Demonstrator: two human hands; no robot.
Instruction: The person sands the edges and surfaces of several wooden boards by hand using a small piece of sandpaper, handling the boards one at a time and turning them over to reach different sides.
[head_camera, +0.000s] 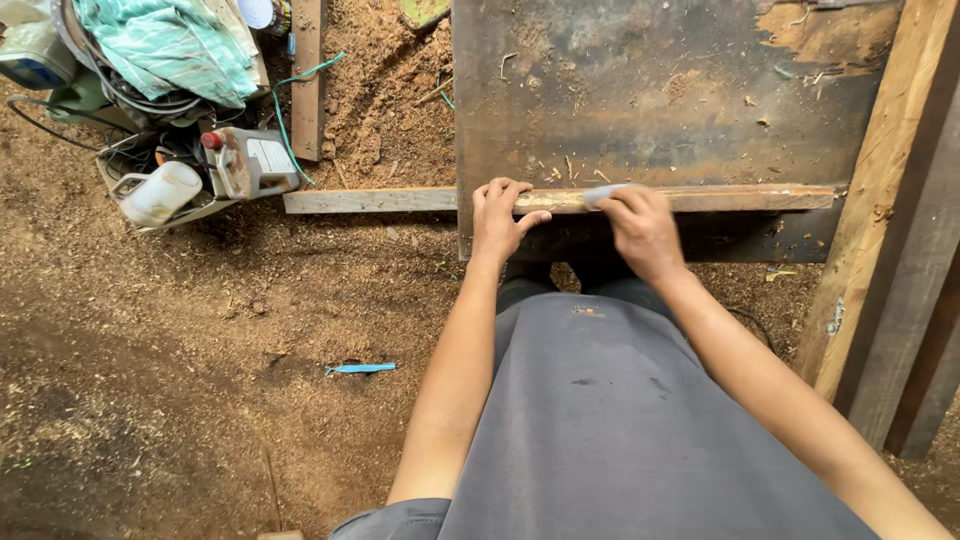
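A long narrow wooden strip (380, 200) lies across the near edge of a dark worn board (650, 90). My left hand (500, 215) rests on top of the strip, fingers curled over it, pressing it down. My right hand (640, 225) is beside it to the right, pinching a small pale piece (603, 193), maybe sandpaper or a cloth, against the strip's top face. The strip's left end juts out past the board over the sawdust ground. My grey shirt fills the lower middle of the view.
Sawdust covers the ground. At the upper left sit a white plastic jug (160, 192), a can with a red cap (245, 160), cables and a teal cloth (170, 45). A blue stick (360, 369) lies on the ground. Wooden beams (880, 200) stand at right.
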